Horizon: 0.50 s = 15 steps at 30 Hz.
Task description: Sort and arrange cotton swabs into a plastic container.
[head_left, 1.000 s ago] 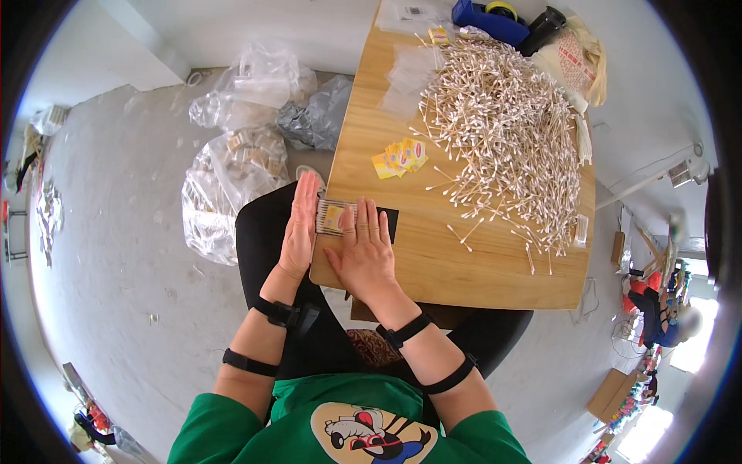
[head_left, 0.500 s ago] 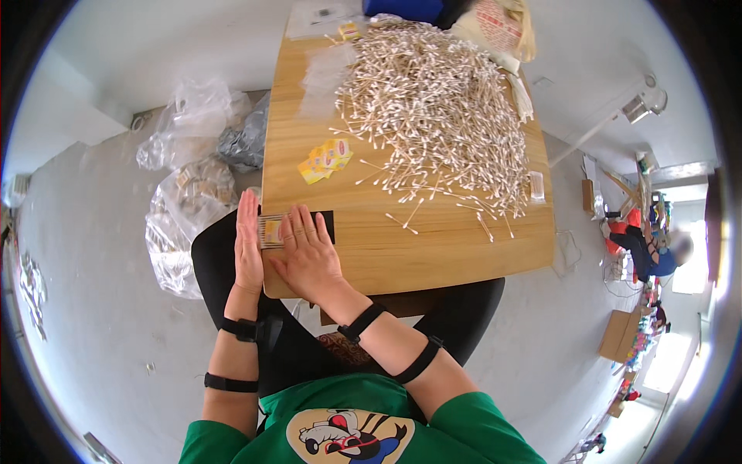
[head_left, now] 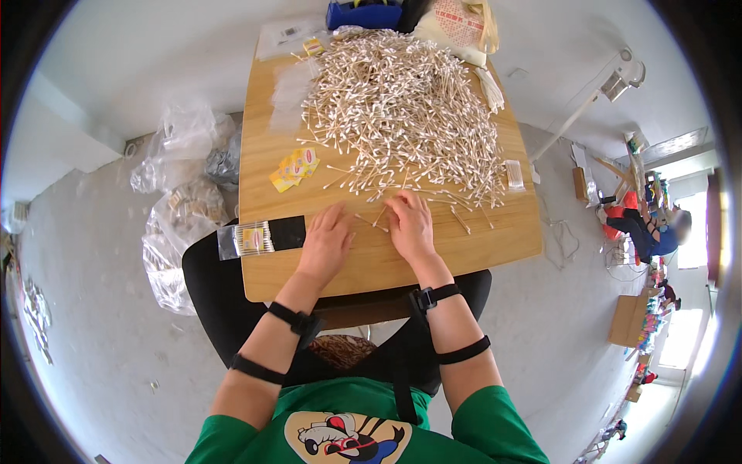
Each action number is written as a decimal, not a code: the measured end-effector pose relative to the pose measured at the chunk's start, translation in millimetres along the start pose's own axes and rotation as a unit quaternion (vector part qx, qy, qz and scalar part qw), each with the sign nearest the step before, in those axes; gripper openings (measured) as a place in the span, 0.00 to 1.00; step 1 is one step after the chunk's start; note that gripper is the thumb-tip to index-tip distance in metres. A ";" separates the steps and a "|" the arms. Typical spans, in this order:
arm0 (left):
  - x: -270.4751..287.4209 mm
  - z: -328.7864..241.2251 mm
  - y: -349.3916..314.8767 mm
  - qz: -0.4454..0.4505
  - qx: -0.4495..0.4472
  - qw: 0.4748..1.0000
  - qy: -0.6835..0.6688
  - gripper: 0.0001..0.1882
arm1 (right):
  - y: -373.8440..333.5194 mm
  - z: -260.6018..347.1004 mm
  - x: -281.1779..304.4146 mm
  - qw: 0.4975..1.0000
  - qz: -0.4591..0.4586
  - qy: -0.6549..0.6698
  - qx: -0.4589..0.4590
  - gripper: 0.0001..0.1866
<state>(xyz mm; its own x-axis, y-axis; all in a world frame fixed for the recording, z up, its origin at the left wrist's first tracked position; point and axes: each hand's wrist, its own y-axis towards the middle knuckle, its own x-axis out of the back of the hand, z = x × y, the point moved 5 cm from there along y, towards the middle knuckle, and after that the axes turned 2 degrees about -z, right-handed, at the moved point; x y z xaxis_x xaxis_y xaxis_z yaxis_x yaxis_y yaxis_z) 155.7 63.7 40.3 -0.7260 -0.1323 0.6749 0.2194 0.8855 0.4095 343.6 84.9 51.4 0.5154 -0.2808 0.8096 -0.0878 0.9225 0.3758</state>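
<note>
My left hand [head_left: 328, 241] rests on the wooden table, fingers stretched forward and slightly curved, with nothing seen in it. Beside it lies a clear packet of cotton swabs [head_left: 264, 237] with a yellow card [head_left: 252, 238], overhanging the table's left edge. Between packet and hand sits a flat black piece [head_left: 289, 233]. At the near edge of a big heap of cotton swabs [head_left: 402, 108], my right hand [head_left: 412, 226] reaches forward, fingers bent and apart, their tips by some loose swabs. One loose swab [head_left: 371, 223] lies between the hands.
Yellow printed cards [head_left: 295, 169] and clear plastic sleeves [head_left: 292, 97] lie left of the heap. A small clear box [head_left: 514, 175] stands to its right. At the back are a blue tape dispenser [head_left: 363, 14] and a cream bag [head_left: 460, 31]. Plastic sacks [head_left: 182, 232] sit on the floor at left.
Both hands have left the swab packet, which stays on the table's left edge. They have moved right, the right hand to the heap's near edge. The view has shifted slightly.
</note>
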 end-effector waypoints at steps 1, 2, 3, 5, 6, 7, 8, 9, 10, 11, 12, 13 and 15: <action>-3.6 -1.1 2.7 -0.001 -0.004 1.000 0.003 0.12 | 0.3 -1.0 1.7 1.000 -0.005 0.002 0.001 0.11; -9.0 0.1 4.6 0.026 0.010 1.000 -0.001 0.11 | -1.7 -2.2 0.8 1.000 0.014 0.006 -0.013 0.08; -16.0 0.6 5.3 0.055 0.024 0.998 -0.006 0.09 | -6.2 -5.8 0.2 0.999 0.032 0.010 -0.029 0.05; -16.1 1.9 -3.8 0.062 0.033 0.997 0.010 0.08 | -13.8 -8.0 -0.3 0.999 0.020 0.023 -0.034 0.04; -16.0 3.9 -10.2 0.071 0.045 0.996 0.022 0.07 | -18.3 -9.5 0.3 0.999 0.012 0.033 -0.040 0.05; -12.4 5.3 -17.3 0.073 0.042 0.996 0.023 0.07 | -21.3 -6.4 0.3 0.998 0.009 0.033 -0.043 0.05; -7.8 7.6 -24.2 0.075 0.040 0.996 0.020 0.10 | -24.0 0.0 -1.2 0.999 0.009 0.046 -0.022 0.05; -3.9 6.1 -26.7 0.076 0.039 0.996 0.018 0.12 | -26.7 7.8 -2.8 0.998 0.010 0.060 0.000 0.05; -4.3 3.3 -26.9 0.079 0.037 0.996 0.018 0.12 | -28.9 13.0 -4.5 0.998 0.009 0.060 -0.004 0.05; -0.7 -1.1 -26.3 0.037 0.023 0.999 0.025 0.15 | -30.7 18.7 -6.5 0.998 0.010 0.067 -0.003 0.05; 4.3 -4.5 -25.0 -0.008 0.009 0.999 0.032 0.17 | -31.5 23.1 -9.7 0.997 0.011 0.075 0.000 0.05; 2.3 -4.3 -24.3 -0.007 0.008 0.999 0.033 0.17 | -31.7 25.2 -12.2 0.997 0.015 0.079 0.001 0.04; -5.6 -1.1 -20.7 0.021 0.026 0.999 0.040 0.22 | -32.1 27.4 -9.7 0.995 0.008 0.098 -0.010 0.04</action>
<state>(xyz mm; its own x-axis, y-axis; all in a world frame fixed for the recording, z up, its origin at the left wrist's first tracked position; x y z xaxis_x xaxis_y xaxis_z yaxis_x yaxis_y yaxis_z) 155.9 45.6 28.7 -0.6622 -0.1287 0.7382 0.2123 0.9126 0.3495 318.0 50.8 43.9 0.6699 -0.2118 0.7116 -0.0810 0.9318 0.3537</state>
